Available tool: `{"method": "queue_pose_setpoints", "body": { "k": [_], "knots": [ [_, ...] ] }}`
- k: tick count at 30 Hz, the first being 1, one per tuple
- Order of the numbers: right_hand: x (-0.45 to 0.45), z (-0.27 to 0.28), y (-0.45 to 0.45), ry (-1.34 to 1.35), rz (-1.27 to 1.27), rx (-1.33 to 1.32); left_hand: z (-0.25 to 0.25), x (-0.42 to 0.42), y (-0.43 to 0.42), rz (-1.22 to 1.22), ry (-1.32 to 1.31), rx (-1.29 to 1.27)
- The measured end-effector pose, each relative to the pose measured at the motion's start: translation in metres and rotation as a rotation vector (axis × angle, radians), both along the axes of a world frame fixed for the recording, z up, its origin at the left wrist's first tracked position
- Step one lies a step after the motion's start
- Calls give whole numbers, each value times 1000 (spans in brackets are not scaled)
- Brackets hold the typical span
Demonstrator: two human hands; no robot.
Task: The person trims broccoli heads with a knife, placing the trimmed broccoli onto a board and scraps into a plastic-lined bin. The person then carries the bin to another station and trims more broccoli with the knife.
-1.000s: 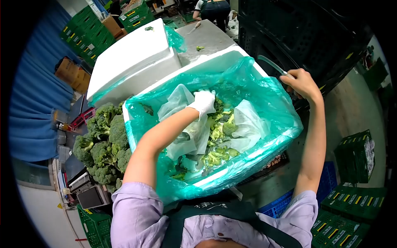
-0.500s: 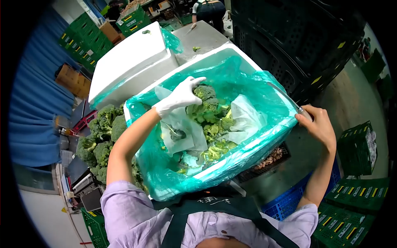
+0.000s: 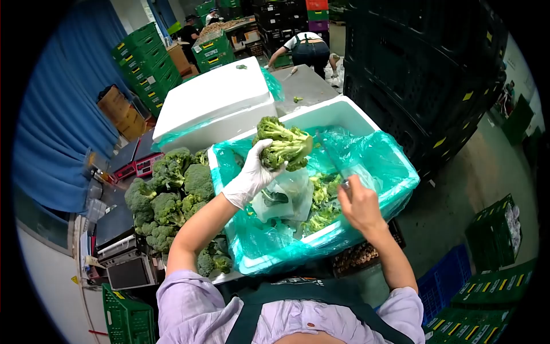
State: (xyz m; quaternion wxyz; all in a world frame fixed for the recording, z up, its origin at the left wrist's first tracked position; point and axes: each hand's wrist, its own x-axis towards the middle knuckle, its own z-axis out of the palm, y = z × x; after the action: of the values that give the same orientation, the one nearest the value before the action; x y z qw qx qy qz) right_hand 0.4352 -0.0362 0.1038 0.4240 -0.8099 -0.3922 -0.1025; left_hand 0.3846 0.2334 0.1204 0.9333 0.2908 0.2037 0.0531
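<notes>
My left hand [image 3: 256, 172], in a white glove, grips a broccoli head [image 3: 283, 144] above the foam box, its cut stem turned to the right. A knife [image 3: 333, 157] is in my bare right hand [image 3: 362, 205], its thin blade slanting up and left near the stem; whether it touches the stem I cannot tell. Below both hands lies the white foam box [image 3: 350, 109], lined with green plastic film [image 3: 395, 172]. Broccoli trimmings [image 3: 321, 215] and crumpled white sheets [image 3: 285, 200] are inside it.
Several broccoli heads [image 3: 169, 209] are piled left of the box. Behind it stands a lidded foam box [image 3: 217, 86] beside a metal table [image 3: 309, 85]. Dark stacked crates [image 3: 412, 74] rise at the right. Another person [image 3: 309, 49] bends over at the back.
My left hand has lifted the broccoli out of the box and turned its stem rightward. My right hand has brought the knife from the box's right rim inward. The view has shifted.
</notes>
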Motion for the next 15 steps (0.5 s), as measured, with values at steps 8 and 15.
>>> {"method": "queue_pose_setpoints", "body": {
  "k": [8,15],
  "knots": [
    [-23,-23,56,-149,-76,-178,-21,-24,-6,140,-14,-111],
    [-30,-30,90,43,-98,-265,-33,-32,5,156,-79,-3]
  ]
}}
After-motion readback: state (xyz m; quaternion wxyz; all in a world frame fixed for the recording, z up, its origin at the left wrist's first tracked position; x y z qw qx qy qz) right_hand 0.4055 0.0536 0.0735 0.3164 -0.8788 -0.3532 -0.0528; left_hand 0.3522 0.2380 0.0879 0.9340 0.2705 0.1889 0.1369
